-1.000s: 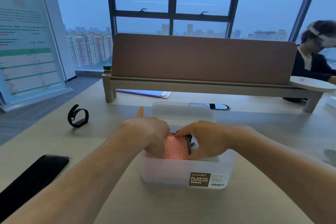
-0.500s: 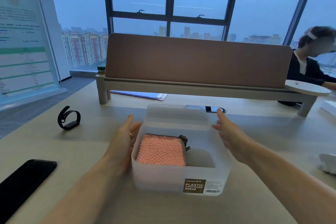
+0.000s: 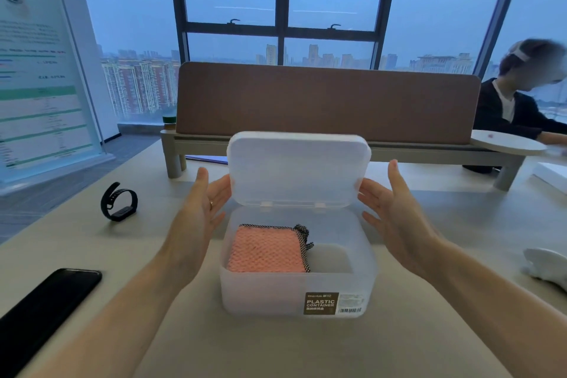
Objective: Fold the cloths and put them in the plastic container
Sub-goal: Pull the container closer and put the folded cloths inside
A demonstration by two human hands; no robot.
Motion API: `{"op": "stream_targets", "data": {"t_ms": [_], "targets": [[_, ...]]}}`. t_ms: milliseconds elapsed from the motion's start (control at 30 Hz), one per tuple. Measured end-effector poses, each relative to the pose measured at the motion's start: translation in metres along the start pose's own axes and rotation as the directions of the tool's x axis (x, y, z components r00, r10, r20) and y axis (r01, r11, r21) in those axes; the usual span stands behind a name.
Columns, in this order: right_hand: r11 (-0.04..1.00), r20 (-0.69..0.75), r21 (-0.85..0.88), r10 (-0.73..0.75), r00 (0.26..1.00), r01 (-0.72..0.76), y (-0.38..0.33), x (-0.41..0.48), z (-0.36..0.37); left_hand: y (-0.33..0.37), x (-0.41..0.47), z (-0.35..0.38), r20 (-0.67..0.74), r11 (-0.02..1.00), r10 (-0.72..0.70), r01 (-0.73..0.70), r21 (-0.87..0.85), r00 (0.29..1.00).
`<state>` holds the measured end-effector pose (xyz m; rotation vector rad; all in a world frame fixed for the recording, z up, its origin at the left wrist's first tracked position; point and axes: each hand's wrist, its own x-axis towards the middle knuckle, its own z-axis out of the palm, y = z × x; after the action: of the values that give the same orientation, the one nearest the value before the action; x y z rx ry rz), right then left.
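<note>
A translucent plastic container (image 3: pixel 264 294) stands on the desk in front of me. Inside, on its left side, lies a folded pink cloth (image 3: pixel 265 250) on top of a dark checkered cloth (image 3: pixel 303 235) whose edge sticks out at the right. The right part of the container is empty. The hinged lid (image 3: pixel 297 168) stands raised, almost upright, at the back. My left hand (image 3: pixel 199 208) touches the lid's left edge with its fingertips, and my right hand (image 3: pixel 395 211) touches its right edge. The fingers of both hands are spread.
A black phone (image 3: pixel 46 304) lies at the near left and a black wristband (image 3: pixel 119 202) further back on the left. A brown desk divider (image 3: pixel 325 101) runs behind the container. A white object (image 3: pixel 546 267) lies at the right edge. A person (image 3: pixel 515 101) sits at the far right.
Both hands left the cloths inside the container and moved out to its sides. The lid, lying flat behind before, has been lifted to nearly upright between my hands.
</note>
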<state>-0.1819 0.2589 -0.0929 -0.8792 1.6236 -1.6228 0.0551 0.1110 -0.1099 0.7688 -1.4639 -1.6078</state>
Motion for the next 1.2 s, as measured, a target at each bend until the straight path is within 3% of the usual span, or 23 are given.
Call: {"op": "stream_targets", "data": {"t_ms": [400, 533, 1200], "targets": [[0.999, 0.149, -0.026, -0.037, 0.988, 0.041, 0.048, -0.059, -0.007, -0.028, -0.058, -0.005, 0.145, 0.982, 0.076, -0.099, 0.158, 0.986], [0.997, 0.131, -0.023, -0.075, 0.989, 0.078, 0.053, -0.06, -0.005, -0.035, -0.059, -0.002, 0.097, 0.98, 0.108, -0.122, 0.156, 0.989], [0.996, -0.007, -0.067, -0.066, 0.998, 0.065, 0.063, -0.051, 0.003, -0.053, -0.053, 0.024, -0.196, 1.0, 0.006, -0.001, 0.025, 0.981]]}}
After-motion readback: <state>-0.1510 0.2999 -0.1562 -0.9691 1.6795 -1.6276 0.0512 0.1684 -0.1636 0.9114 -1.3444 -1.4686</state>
